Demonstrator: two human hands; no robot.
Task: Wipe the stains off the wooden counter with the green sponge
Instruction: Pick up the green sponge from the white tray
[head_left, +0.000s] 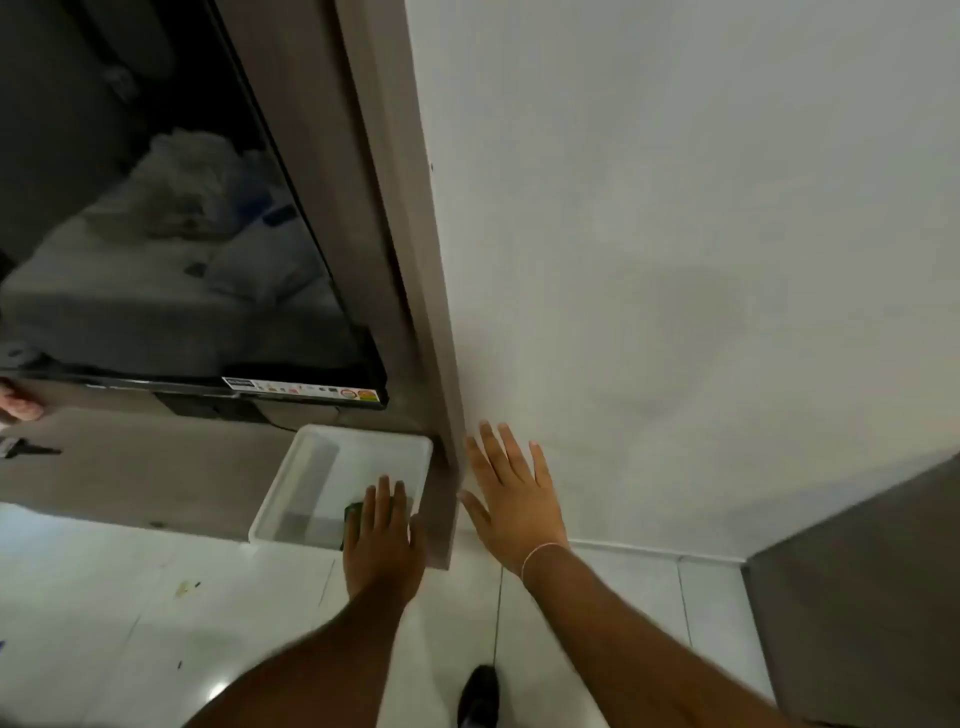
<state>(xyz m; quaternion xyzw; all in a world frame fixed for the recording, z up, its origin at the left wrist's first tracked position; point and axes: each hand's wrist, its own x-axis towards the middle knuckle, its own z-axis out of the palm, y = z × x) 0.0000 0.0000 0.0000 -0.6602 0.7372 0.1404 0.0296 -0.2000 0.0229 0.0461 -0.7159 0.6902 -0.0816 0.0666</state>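
Bare forearms (thin wristband (540, 552) right)

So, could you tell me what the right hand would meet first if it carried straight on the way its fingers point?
Most likely the plain white wall: the right hand is spread open, fingers pointing up along it, beside the grey-brown wooden panel edge. Depth is unclear; it may already touch.

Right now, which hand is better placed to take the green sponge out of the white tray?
The left hand. It is already over the near end of the white tray, partly covering the green sponge. The right hand is spread flat against the white wall, beside the tray and apart from the sponge.
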